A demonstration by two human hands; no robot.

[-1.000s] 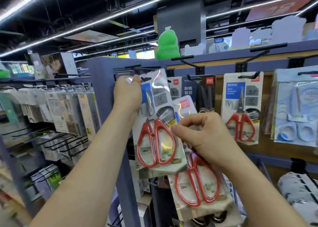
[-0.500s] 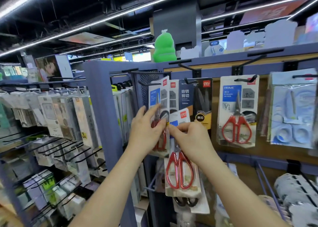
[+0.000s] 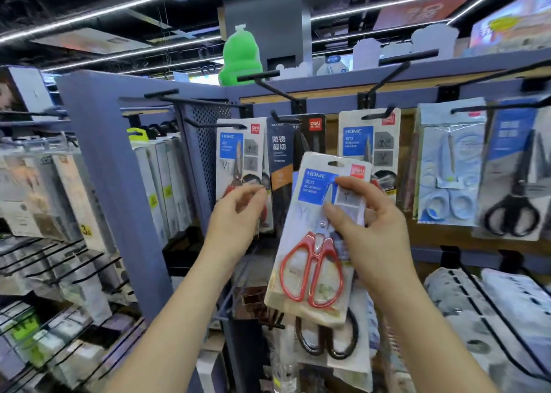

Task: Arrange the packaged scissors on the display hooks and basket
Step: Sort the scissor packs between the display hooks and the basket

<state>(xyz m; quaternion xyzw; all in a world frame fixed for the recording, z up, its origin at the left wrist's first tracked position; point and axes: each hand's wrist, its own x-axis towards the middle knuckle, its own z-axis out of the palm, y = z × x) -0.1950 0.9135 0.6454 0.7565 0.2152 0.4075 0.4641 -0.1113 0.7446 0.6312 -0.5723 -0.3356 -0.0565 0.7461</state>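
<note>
Packaged scissors (image 3: 313, 243), red-handled on a white card with a blue label, are sitting nearest, just below centre of view and tilting with the top toward 1 o'clock. Right hand (image 3: 372, 231) is pinching this pack by its upper right part, thumb and forefinger curling onto the front face. A second pack with dark handles (image 3: 328, 345) is showing behind it at 6 o'clock; which hand is carrying that one, cannot tell.

Left hand (image 3: 235, 213) is hovering at 9 o'clock of the held pack, fingers loosely curved, a gap between thumb and forefinger, gripping nothing. Its fingertips are overlapping the lower part of a hung red-handled pack (image 3: 238, 160); contact unclear.

Farther back, the display board is carrying a row of packs on black hooks. A dark pack (image 3: 286, 154) is hanging just at 3 o'clock of the hung pack, then another white-card pack (image 3: 369, 142) partly hiding behind the held one, then a pale blue pack (image 3: 450, 172), then a black-handled pack (image 3: 512, 184) at the far right. An upper hook (image 3: 268, 82) is sticking out bare at 12 o'clock.

Farthest, a green figure (image 3: 240, 55) is standing on top of the shelving.
</note>
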